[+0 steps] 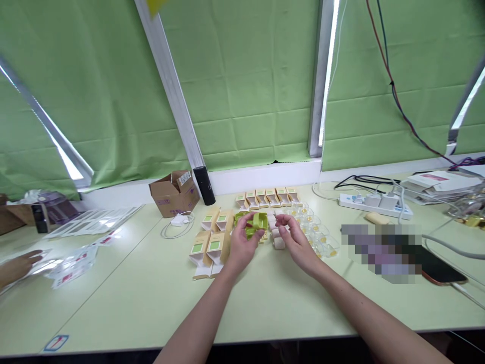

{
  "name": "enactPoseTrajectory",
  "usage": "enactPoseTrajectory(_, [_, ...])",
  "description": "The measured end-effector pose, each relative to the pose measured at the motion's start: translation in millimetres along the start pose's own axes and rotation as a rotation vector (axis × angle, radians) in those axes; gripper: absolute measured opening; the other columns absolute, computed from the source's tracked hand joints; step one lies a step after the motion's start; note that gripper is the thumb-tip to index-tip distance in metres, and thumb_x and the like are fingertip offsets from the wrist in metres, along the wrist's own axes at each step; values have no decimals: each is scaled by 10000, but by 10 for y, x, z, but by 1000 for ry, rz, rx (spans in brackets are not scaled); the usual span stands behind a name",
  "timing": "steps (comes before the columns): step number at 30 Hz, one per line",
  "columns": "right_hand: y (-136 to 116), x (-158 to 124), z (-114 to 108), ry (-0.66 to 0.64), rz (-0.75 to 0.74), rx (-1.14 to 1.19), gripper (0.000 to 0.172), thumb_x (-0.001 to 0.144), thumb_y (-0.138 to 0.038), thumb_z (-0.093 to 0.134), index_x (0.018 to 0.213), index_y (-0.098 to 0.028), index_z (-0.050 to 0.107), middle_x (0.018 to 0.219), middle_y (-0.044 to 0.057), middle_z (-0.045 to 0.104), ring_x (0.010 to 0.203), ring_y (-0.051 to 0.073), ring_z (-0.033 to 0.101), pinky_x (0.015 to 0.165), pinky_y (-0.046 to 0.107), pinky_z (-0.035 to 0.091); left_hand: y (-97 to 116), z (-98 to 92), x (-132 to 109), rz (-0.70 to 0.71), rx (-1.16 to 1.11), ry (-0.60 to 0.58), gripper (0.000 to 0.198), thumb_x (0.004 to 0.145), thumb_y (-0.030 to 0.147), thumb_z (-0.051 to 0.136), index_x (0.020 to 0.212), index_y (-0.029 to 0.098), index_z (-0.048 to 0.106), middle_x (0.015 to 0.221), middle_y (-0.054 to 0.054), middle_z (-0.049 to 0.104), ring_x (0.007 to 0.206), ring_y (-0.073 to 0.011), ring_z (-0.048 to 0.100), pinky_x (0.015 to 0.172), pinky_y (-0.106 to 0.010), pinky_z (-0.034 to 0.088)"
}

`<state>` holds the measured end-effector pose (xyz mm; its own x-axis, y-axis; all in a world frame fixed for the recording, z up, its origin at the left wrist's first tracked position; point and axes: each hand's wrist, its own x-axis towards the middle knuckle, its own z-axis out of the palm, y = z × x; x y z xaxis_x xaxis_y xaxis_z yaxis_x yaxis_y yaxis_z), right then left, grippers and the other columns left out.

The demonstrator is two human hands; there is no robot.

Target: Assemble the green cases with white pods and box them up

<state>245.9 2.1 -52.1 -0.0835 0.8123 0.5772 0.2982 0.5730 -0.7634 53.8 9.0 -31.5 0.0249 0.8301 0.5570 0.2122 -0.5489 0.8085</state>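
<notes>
Open cardboard box (172, 198) beside a black cylinder (204, 186), green blinds (246, 81) behind, white power strip (371, 208), dark phone (439, 263)

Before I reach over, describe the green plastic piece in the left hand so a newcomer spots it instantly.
On the pale table, find the left hand near the middle. That hand grips the green plastic piece: bright yellow-green, unlike the whitish rounded pieces to its right.

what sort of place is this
Likely a workroom for hand assembly or packing: small cartons and clear plastic pieces sit in rows on a long table, with another person's hand farther left.
</notes>
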Motion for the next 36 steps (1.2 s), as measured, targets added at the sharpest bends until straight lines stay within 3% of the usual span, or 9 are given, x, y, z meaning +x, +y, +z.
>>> enactPoseTrajectory(4, [8,17,-13,44,31,-25,364,1075,-522,384,1309,-291,541,1152,77,644,1088,256,613,952,431,523,-65,-32,61,-138,-412,-80,607,866,690,711,1252,230,619,1221,-127,708,1110,-255,701,945,-433,581])
enactPoseTrajectory(9, [-42,8,-32,24,113,34,399,1044,-581,418,1277,-290,561,1173,73,636,1135,261,583,1002,431,487,21,-84,64,-280,-816,-98,478,862,495,821,1211,219,646,1343,-125,661,1241,-289,647,980,-435,560])
enactPoseTrajectory(13, [-77,9,-42,21,173,84,403,1015,-593,463,1242,-284,587,1166,69,640,1157,265,569,1034,436,458,67,-126,61,-330,-987,-100,410,856,361,850,1193,203,677,1335,-120,672,1222,-284,642,980,-417,549])
enactPoseTrajectory(18, [-51,31,-41,43,170,58,367,971,-524,546,1229,-273,620,1112,62,676,1107,267,601,979,425,467,35,-156,82,-350,-1026,-50,358,855,347,852,1146,208,698,1300,-102,695,1222,-287,647,970,-419,556])
enactPoseTrajectory(22, [-10,50,-36,15,134,-128,265,948,-437,582,1136,-283,688,1110,62,692,1085,287,602,974,462,426,-12,-169,114,-342,-1016,32,336,813,311,889,1067,203,698,1192,-73,721,1202,-278,663,975,-414,560])
enactPoseTrajectory(26, [-23,81,3,-101,52,-416,154,916,-287,646,1020,-299,759,1121,61,696,1108,300,574,1005,498,345,-40,-172,135,-304,-973,117,368,749,234,929,1018,201,681,1091,-40,716,1122,-236,686,943,-368,566])
enactPoseTrajectory(32, [-145,199,197,-306,-153,-786,156,896,-173,675,906,-254,808,1047,86,735,1096,293,557,997,462,296,-36,-154,132,-257,-872,148,529,708,196,947,1156,219,668,1120,-32,706,985,-164,682,890,-322,568])
enactPoseTrajectory(36, [-132,295,354,-416,-189,-947,205,890,-127,631,879,-215,815,1021,118,750,1104,306,548,980,451,279,-56,-155,136,-259,-869,171,535,684,186,958,1136,221,674,1107,-28,711,949,-153,676,865,-314,567])
